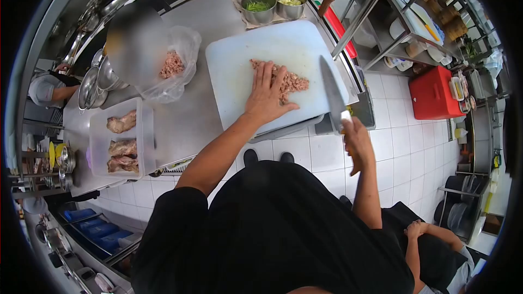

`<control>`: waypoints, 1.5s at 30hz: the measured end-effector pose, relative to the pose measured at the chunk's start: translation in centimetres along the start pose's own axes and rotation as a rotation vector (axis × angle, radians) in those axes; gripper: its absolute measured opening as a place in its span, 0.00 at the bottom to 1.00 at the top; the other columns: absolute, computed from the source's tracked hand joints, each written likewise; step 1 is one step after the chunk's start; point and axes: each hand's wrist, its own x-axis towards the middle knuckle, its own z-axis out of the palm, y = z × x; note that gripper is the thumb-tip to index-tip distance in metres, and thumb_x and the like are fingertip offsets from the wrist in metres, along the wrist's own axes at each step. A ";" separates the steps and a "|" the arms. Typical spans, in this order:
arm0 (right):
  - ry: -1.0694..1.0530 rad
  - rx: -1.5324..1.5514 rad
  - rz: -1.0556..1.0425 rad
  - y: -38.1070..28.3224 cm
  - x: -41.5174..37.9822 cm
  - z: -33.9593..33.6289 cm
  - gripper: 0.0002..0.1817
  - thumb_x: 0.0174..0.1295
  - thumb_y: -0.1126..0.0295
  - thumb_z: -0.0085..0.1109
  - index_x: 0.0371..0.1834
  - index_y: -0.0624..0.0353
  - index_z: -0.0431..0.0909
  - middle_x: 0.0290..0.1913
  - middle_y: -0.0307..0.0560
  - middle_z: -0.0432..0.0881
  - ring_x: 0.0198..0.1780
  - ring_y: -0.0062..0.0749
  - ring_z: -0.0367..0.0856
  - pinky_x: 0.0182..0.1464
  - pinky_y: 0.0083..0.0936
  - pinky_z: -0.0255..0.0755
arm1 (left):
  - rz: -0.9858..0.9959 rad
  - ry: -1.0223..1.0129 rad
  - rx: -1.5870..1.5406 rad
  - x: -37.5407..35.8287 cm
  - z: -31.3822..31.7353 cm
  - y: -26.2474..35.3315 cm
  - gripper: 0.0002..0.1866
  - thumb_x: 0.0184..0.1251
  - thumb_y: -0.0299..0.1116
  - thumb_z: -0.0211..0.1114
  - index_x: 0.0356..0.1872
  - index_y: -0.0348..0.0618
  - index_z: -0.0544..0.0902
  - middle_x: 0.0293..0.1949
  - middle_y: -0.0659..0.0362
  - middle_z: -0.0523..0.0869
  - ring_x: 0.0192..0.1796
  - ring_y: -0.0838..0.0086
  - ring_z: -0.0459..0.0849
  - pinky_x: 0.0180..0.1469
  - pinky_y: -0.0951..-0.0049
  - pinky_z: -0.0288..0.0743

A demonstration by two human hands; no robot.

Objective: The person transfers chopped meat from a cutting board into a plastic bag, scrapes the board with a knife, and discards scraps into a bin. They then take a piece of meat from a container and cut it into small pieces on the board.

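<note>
Chopped meat (294, 83) lies in a loose pile on the white cutting board (234, 60). My left hand (267, 95) rests over the pile's left side with its fingers stretched out, covering part of the meat. To the right, my right hand (357, 140) grips a large knife (332, 86) by its white handle. The blade points away from me over the board's right edge, apart from the meat. On the left of the counter, a clear plastic bag (182, 71) holds more chopped meat (171, 65).
A plastic tub (144, 136) with several meat pieces stands at the counter's left. Steel pots (259, 15) of cut vegetables sit behind the board. Metal bowls (92, 90) are at far left. A red cooler (433, 93) stands on the floor at right. Another person's clasped hands (417, 228) show lower right.
</note>
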 end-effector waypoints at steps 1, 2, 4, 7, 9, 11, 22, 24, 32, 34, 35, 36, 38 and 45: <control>-0.064 0.010 0.010 0.3 0.2 1.0 0.20 0.74 0.49 0.51 0.50 0.56 0.75 0.23 0.37 0.71 0.18 0.22 0.67 0.19 0.26 0.63 | 0.035 0.014 0.095 -0.1 0.5 0.6 0.46 0.62 0.60 0.72 0.76 0.47 0.68 0.76 0.41 0.56 0.78 0.41 0.56 0.79 0.37 0.47; -0.123 -0.056 -0.011 0.4 0.5 2.0 0.20 0.74 0.50 0.51 0.49 0.56 0.74 0.24 0.39 0.73 0.18 0.23 0.70 0.18 0.27 0.65 | 0.051 0.016 0.118 0.2 1.0 0.9 0.44 0.61 0.59 0.73 0.74 0.49 0.70 0.75 0.41 0.58 0.78 0.42 0.57 0.78 0.36 0.47; -0.187 -0.125 -0.084 0.2 0.7 4.3 0.19 0.75 0.52 0.49 0.47 0.59 0.74 0.23 0.44 0.76 0.18 0.30 0.76 0.19 0.32 0.70 | 0.085 0.025 0.167 1.7 1.8 0.9 0.40 0.60 0.59 0.74 0.71 0.51 0.75 0.74 0.43 0.62 0.78 0.44 0.58 0.77 0.35 0.48; -0.208 -0.066 -0.164 -1.1 0.1 7.3 0.18 0.76 0.55 0.48 0.42 0.63 0.72 0.22 0.50 0.77 0.16 0.37 0.80 0.19 0.35 0.74 | 0.050 0.003 0.121 2.9 2.4 1.8 0.27 0.61 0.53 0.75 0.59 0.52 0.86 0.68 0.48 0.71 0.75 0.48 0.63 0.76 0.41 0.55; -0.232 -0.036 -0.199 -0.8 0.9 9.0 0.18 0.77 0.55 0.50 0.43 0.61 0.70 0.23 0.46 0.76 0.16 0.30 0.77 0.16 0.31 0.71 | 0.031 0.127 0.022 3.1 3.8 1.2 0.17 0.59 0.45 0.75 0.47 0.50 0.89 0.61 0.51 0.76 0.71 0.50 0.68 0.73 0.46 0.60; -0.250 -0.018 -0.195 -1.3 1.1 9.9 0.17 0.77 0.57 0.51 0.42 0.62 0.70 0.23 0.46 0.76 0.15 0.30 0.76 0.17 0.29 0.72 | 0.015 0.221 -0.040 3.2 4.8 0.4 0.10 0.57 0.38 0.74 0.39 0.49 0.90 0.55 0.54 0.79 0.66 0.52 0.71 0.70 0.50 0.64; -0.229 0.236 -0.184 0.8 0.0 10.5 0.15 0.77 0.58 0.54 0.46 0.60 0.74 0.21 0.39 0.73 0.16 0.22 0.72 0.17 0.23 0.70 | 0.091 0.329 -0.135 3.9 4.5 2.3 0.03 0.50 0.28 0.71 0.28 0.46 0.87 0.47 0.57 0.81 0.61 0.54 0.76 0.64 0.54 0.71; -0.205 0.240 -0.184 -0.4 -0.9 10.8 0.14 0.77 0.58 0.53 0.45 0.60 0.74 0.21 0.39 0.73 0.16 0.22 0.72 0.16 0.23 0.69 | 0.100 0.332 -0.161 4.4 3.5 2.4 0.03 0.50 0.28 0.71 0.27 0.47 0.87 0.47 0.58 0.81 0.62 0.55 0.75 0.66 0.54 0.70; -0.348 0.145 -0.447 -11.6 -0.3 16.0 0.15 0.77 0.60 0.53 0.44 0.63 0.72 0.23 0.42 0.76 0.17 0.24 0.75 0.19 0.24 0.71 | 0.165 0.582 -0.005 8.9 -7.5 -5.1 0.05 0.50 0.28 0.71 0.29 0.49 0.87 0.49 0.57 0.81 0.62 0.54 0.75 0.65 0.52 0.69; -0.417 0.088 -0.517 -14.6 0.6 19.1 0.15 0.76 0.60 0.54 0.44 0.64 0.73 0.24 0.43 0.77 0.18 0.26 0.76 0.20 0.26 0.72 | 0.140 0.648 0.080 8.7 -10.6 -9.2 0.05 0.53 0.30 0.71 0.31 0.50 0.88 0.50 0.57 0.81 0.62 0.53 0.76 0.64 0.53 0.71; -0.458 0.034 -0.550 -16.0 1.0 20.7 0.16 0.76 0.59 0.54 0.44 0.64 0.73 0.24 0.44 0.77 0.18 0.27 0.77 0.21 0.27 0.73 | 0.092 0.670 0.136 8.4 -11.9 -11.6 0.05 0.54 0.31 0.71 0.32 0.50 0.88 0.50 0.57 0.81 0.61 0.53 0.76 0.64 0.53 0.71; -0.488 -0.006 -0.544 -17.6 1.1 22.3 0.16 0.75 0.59 0.54 0.44 0.64 0.73 0.24 0.44 0.77 0.18 0.27 0.77 0.20 0.27 0.73 | 0.047 0.691 0.191 8.2 -12.9 -14.1 0.05 0.55 0.32 0.71 0.33 0.50 0.89 0.51 0.56 0.82 0.61 0.53 0.77 0.64 0.54 0.72; -0.546 -0.083 -0.529 -20.2 0.7 24.5 0.17 0.75 0.58 0.54 0.44 0.64 0.74 0.23 0.45 0.77 0.18 0.28 0.78 0.20 0.29 0.73 | -0.024 0.743 0.222 7.4 -14.9 -18.6 0.03 0.55 0.33 0.70 0.30 0.49 0.88 0.47 0.54 0.85 0.57 0.53 0.79 0.62 0.53 0.72; -0.495 -0.352 -0.537 -16.9 1.3 18.9 0.19 0.74 0.55 0.56 0.52 0.61 0.77 0.24 0.42 0.78 0.18 0.27 0.77 0.22 0.29 0.72 | -0.692 0.149 0.196 3.4 -19.4 -25.9 0.18 0.76 0.46 0.58 0.54 0.46 0.85 0.51 0.46 0.88 0.62 0.45 0.80 0.64 0.52 0.73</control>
